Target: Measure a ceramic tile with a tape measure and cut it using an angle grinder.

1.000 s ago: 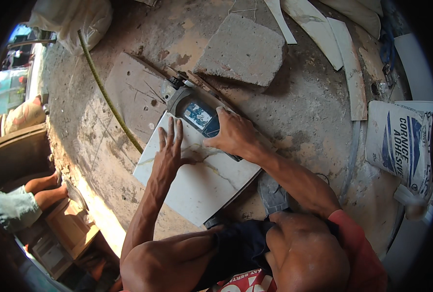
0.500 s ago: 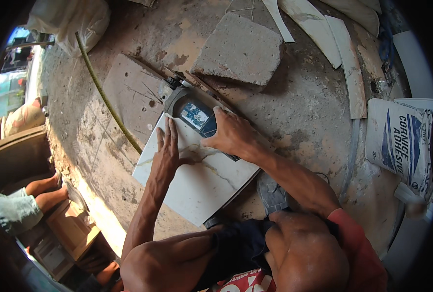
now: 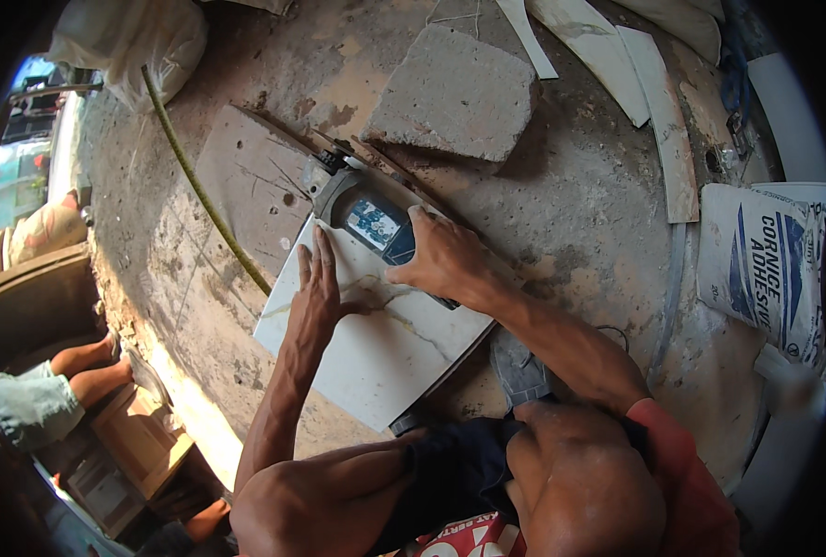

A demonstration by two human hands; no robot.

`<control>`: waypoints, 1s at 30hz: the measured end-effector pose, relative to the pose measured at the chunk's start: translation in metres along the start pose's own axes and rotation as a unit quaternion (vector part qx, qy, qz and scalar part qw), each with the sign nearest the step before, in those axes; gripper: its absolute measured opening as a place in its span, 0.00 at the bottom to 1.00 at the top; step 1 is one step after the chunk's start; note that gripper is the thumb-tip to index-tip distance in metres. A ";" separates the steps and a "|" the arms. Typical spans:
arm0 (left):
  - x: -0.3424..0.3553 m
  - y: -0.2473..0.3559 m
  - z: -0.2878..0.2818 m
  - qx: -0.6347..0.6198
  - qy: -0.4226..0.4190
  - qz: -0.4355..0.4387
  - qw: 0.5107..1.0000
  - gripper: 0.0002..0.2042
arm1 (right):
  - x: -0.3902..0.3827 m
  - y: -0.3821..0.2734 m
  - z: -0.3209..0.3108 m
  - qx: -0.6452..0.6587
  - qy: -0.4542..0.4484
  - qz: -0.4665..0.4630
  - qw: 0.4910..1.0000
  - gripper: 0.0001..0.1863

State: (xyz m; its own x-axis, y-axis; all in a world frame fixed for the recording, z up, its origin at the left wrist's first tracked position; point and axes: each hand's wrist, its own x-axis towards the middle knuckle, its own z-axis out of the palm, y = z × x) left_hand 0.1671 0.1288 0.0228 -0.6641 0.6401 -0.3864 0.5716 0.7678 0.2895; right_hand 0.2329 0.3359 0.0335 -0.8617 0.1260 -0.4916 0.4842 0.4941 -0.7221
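A white marble-veined tile [image 3: 390, 357] lies in front of me, partly over a grey slab [image 3: 246, 167]. My left hand [image 3: 315, 292] rests on the tile's left part, fingers stretched toward the cutter. A dark blue and grey power cutter [image 3: 371, 223] sits along the tile's upper right edge, its head over the slab. My right hand [image 3: 445, 255] grips the cutter's body from the right, thumb on the near side. The cutter's blade is mostly hidden from view.
A rough concrete block [image 3: 450, 93], white offcut strips [image 3: 663, 139], a yellow-green hose [image 3: 199, 209], a printed bag [image 3: 747, 260] and a white sack [image 3: 125, 42] surround me. At lower left another person's legs [image 3: 83, 376] show beside a wooden cabinet [image 3: 134, 427].
The fingers of my left hand have drawn a little closer together. My right hand stays on the cutter, and tile and cutter look nearly unchanged, with only a slight shift of view.
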 end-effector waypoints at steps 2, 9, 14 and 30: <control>-0.001 -0.001 0.001 -0.001 0.011 0.009 1.000 0.61 | -0.002 0.003 0.007 -0.020 0.068 -0.038 0.997 0.41; 0.000 0.000 0.000 -0.011 0.000 0.000 1.000 0.62 | -0.005 -0.001 -0.003 -0.009 0.040 -0.023 0.999 0.40; 0.000 0.000 -0.001 -0.008 0.002 -0.006 1.000 0.62 | -0.006 -0.004 -0.004 -0.011 0.024 -0.011 1.000 0.41; 0.000 0.002 0.000 -0.044 -0.007 -0.019 0.999 0.62 | -0.004 0.004 -0.002 -0.002 -0.001 0.003 1.000 0.47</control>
State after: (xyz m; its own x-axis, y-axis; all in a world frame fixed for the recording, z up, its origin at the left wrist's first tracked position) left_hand 0.1682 0.1302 0.0235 -0.6769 0.6107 -0.4110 0.5009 0.7912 0.3508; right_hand 0.2384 0.3393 0.0337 -0.8584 0.1271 -0.4969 0.4886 0.4976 -0.7167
